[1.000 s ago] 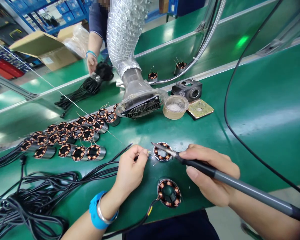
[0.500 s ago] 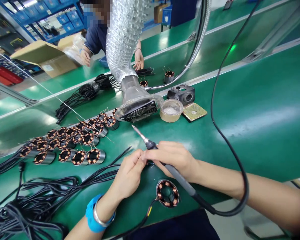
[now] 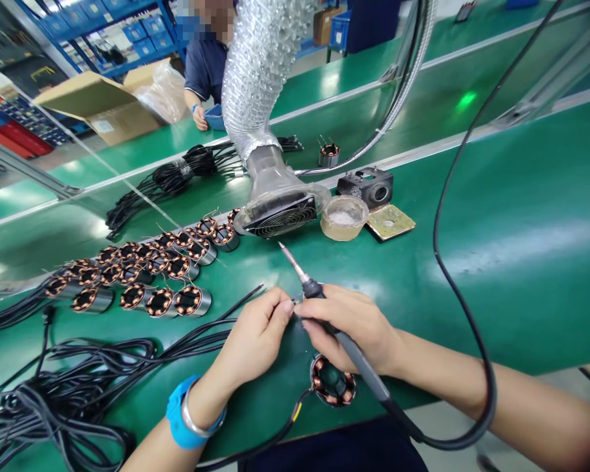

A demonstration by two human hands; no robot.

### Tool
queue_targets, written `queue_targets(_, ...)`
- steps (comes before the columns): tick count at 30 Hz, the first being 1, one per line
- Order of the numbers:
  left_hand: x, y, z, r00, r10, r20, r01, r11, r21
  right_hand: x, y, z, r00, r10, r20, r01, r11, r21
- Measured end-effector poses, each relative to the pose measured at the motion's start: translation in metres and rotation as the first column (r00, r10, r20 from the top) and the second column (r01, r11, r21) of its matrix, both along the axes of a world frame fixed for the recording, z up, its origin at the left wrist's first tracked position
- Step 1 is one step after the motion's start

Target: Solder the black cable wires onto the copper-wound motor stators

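My right hand (image 3: 356, 328) is wrapped round a soldering iron (image 3: 341, 334), its metal tip pointing up and away below the fan hood. My left hand (image 3: 258, 337), wearing a blue band and a silver bangle at the wrist, is closed in a pinch. Thin wire ends (image 3: 295, 301) show at its fingertips, close to the right fingers; most of their length is hidden. Below the hands a motor stator (image 3: 333, 381) with copper windings lies on the green bench. A black cable (image 3: 265, 452) with a yellow mark runs from it to the lower left.
Several stators (image 3: 160, 301) stand in rows at left, behind a heap of black cables (image 3: 69, 393). A fan hood (image 3: 280, 213) on a silver duct (image 3: 263, 72) hangs ahead. A round tub (image 3: 344, 219), an iron holder (image 3: 373, 189) and a sponge (image 3: 391, 223) sit beside it. A co-worker (image 3: 204, 72) is opposite.
The view has shifted slightly. My fingertips have drawn a little apart, showing the wire ends between them. Across the bench, the co-worker has moved back and a stator there is now out of sight.
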State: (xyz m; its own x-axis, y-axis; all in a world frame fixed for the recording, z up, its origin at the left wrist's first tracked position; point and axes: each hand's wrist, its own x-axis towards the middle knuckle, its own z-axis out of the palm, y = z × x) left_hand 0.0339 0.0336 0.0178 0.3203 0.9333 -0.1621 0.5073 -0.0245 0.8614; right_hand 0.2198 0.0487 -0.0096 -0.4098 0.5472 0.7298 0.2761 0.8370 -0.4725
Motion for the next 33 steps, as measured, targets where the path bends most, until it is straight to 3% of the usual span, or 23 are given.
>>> queue_targets(5,-0.001,0.001,-0.007,0.982,0.053,0.182,-0.024,0.987,-0.156,-0.001,0.001,-0.003,1.000,0.000,0.006,-0.001,0.997,0.072)
queue_targets(9,0.003,0.001,-0.011,0.919,0.170,0.355,-0.018,0.919,-0.393,-0.001,-0.004,-0.006,0.997,-0.020,0.069,0.013,0.995,0.098)
queue_targets(12,0.008,-0.003,-0.015,0.872,0.286,0.396,-0.068,0.874,-0.482,-0.004,-0.009,-0.009,0.990,-0.101,0.101,0.092,0.992,0.089)
queue_targets(16,0.011,-0.007,-0.020,0.843,0.364,0.397,-0.166,0.877,-0.450,-0.001,-0.007,-0.007,0.993,-0.089,0.076,0.085,0.995,0.057)
queue_targets(22,0.012,-0.007,-0.022,0.836,0.403,0.372,-0.221,0.868,-0.445,0.016,0.003,-0.002,0.992,0.123,-0.009,-0.122,0.968,-0.218)
queue_targets(24,0.012,-0.007,-0.023,0.835,0.413,0.363,-0.236,0.865,-0.442,0.015,0.004,-0.003,0.990,0.141,-0.007,-0.139,0.962,-0.236)
queue_targets(30,0.012,-0.008,-0.026,0.827,0.441,0.349,-0.283,0.863,-0.418,0.000,0.006,-0.006,0.994,-0.105,-0.044,0.095,0.980,-0.177)
queue_targets(33,0.015,-0.009,-0.029,0.815,0.463,0.347,-0.321,0.861,-0.394,-0.002,0.006,-0.006,0.994,-0.105,-0.039,0.102,0.991,-0.081)
